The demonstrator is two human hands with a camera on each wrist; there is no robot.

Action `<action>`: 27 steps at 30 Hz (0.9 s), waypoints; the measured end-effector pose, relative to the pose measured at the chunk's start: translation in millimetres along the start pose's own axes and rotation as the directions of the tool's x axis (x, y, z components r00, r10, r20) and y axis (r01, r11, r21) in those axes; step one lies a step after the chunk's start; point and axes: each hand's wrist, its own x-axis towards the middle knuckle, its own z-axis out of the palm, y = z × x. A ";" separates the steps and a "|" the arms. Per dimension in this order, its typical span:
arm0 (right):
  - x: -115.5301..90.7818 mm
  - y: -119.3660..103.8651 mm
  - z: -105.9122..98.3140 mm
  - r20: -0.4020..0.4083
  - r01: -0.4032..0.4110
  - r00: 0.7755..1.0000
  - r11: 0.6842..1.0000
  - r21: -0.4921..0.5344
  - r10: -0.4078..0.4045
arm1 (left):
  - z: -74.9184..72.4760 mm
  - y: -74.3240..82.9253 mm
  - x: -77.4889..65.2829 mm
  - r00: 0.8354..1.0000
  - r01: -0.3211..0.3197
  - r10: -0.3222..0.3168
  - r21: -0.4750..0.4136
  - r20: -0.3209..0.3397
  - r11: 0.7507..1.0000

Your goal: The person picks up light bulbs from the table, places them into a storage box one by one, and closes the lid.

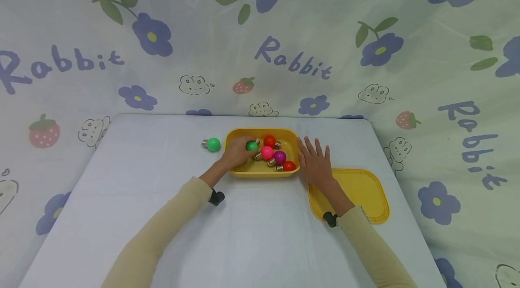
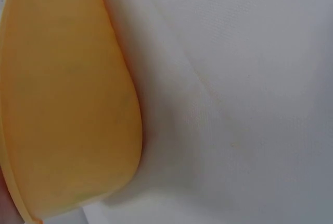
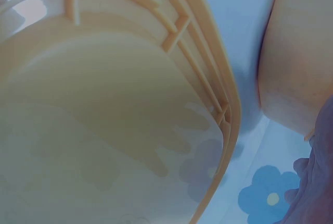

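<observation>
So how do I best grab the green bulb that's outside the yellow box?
Probably by the round part of the green bulb, from straight above, one finger on the near side and one on the far side. It lies on its side, its metal base pointing left, and the yellow box stands close on its right, so that side looks tighter.
</observation>
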 end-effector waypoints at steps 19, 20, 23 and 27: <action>2.4 1.9 4.1 0.014 -0.005 1.000 1.000 0.016 0.005 | 0.5 2.2 3.2 0.997 0.056 -0.056 0.001 0.048 0.998; 2.3 2.0 4.0 0.013 -0.004 1.000 1.000 0.017 0.003 | 0.0 2.0 2.8 0.998 0.054 -0.054 0.002 0.044 0.999; 2.2 2.0 3.7 0.010 -0.001 1.000 1.000 0.021 0.001 | -2.8 2.4 0.4 0.999 0.038 -0.037 -0.011 0.031 0.999; 2.6 2.7 4.3 0.007 0.001 1.000 1.000 0.015 -0.001 | -10.3 2.7 -4.2 1.000 0.003 -0.003 -0.039 0.000 0.999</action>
